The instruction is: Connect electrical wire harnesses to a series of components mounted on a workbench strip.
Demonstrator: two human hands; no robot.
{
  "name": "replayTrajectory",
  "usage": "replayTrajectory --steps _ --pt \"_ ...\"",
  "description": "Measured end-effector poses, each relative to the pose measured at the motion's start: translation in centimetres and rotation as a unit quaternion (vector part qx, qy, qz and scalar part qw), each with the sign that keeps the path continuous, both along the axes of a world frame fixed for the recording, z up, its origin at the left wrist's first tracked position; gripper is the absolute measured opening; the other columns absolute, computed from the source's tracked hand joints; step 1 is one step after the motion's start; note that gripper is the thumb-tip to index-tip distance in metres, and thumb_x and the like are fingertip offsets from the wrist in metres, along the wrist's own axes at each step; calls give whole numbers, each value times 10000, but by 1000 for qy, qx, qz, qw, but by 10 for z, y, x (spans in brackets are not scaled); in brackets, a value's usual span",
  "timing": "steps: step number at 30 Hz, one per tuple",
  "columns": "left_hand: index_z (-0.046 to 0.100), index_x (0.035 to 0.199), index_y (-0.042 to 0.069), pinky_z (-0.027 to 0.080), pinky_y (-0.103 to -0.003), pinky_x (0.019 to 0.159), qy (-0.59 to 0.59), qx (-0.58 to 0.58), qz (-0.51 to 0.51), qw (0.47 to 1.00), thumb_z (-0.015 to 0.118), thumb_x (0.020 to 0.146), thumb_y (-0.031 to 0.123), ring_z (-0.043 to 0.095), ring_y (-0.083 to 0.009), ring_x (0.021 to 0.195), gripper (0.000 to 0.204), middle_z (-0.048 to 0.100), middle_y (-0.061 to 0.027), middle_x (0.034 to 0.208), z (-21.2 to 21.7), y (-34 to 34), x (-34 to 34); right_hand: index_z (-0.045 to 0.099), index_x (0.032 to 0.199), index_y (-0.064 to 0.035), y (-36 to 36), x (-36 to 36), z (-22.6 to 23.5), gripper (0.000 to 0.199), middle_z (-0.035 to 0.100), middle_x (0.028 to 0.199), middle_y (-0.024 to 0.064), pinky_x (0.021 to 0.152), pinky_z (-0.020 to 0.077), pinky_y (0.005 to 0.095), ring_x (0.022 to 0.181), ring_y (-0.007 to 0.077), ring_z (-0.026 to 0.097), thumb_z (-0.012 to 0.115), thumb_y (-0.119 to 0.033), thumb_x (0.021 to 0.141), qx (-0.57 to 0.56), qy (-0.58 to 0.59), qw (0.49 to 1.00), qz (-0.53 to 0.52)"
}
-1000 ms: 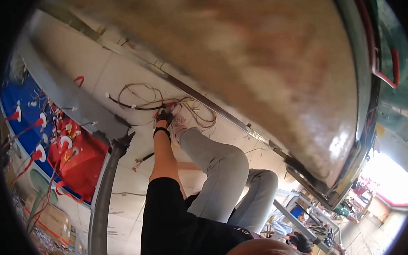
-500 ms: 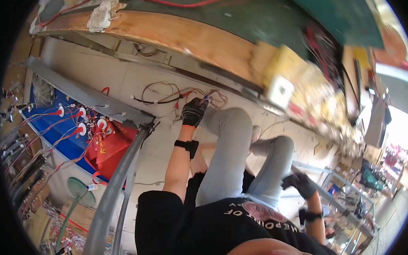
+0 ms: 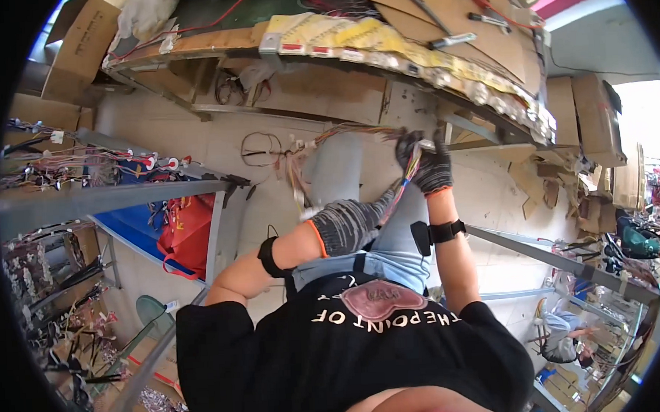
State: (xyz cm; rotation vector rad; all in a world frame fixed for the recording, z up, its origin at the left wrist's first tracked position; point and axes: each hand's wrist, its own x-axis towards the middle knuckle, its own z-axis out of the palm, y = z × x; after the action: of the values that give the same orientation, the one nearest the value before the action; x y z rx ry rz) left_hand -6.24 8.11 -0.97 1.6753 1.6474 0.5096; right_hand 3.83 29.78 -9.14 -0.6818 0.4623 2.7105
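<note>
A multicoloured wire bundle (image 3: 411, 171) runs slantwise between my two hands, above my lap. My left hand (image 3: 349, 223), in a grey and black striped knit glove with an orange cuff, closes on the bundle's lower end. My right hand (image 3: 433, 170), gloved alike with darker fingertips, grips the upper end near a pale piece that may be a connector. More thin wires (image 3: 349, 129) trail from there to the left, over my knee. A tangle of these wires (image 3: 296, 179) hangs down beside my left leg.
Ahead stands a workbench with a row of white and red connectors (image 3: 316, 50) along its edge, with cardboard and pens on top. To the left are a metal rail (image 3: 116, 200), a red bag (image 3: 183, 238) and hanging wires. Another metal rail (image 3: 568, 263) crosses at right; a person sits beyond.
My view has turned and levelled toward the bench. My right hand has come up from beside my right leg to the wires; my left hand has drawn back toward my lap.
</note>
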Motion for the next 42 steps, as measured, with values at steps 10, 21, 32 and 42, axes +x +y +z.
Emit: replayTrajectory --steps 10,21,32,42 --pt "604 900 2 459 -371 600 148 94 76 982 659 754 269 595 -311 680 308 601 -172 747 92 -2 -7 538 1034 21 121 217 -2 471 600 947 154 931 364 485 943 303 550 637 -278 684 -7 58 907 -417" --pt "597 963 94 366 -403 896 161 196 7 967 610 750 138 564 -240 823 218 600 -80 861 50 -31 -65 412 1198 47 59 371 197 548 535 1031 95 999 301 393 1006 244 480 638 -221 777 501 -29 720 -479" --pt "408 1263 96 264 -458 999 752 310 -9 582 468 746 473 387 -254 1168 643 434 -121 1234 -182 -122 -56 564 899 -53 2 400 -43 188 574 815 110 887 396 367 866 207 527 431 -186 882 325 -124 908 -232" --pt "410 1286 116 185 -431 1086 905 110 -401 -95 470 830 452 307 -258 1268 570 398 -64 1349 -333 -166 -134 560 960 -20 -119 359 -48 247 578 1008 149 919 374 470 976 299 519 546 -211 805 -81 -362 923 -104"
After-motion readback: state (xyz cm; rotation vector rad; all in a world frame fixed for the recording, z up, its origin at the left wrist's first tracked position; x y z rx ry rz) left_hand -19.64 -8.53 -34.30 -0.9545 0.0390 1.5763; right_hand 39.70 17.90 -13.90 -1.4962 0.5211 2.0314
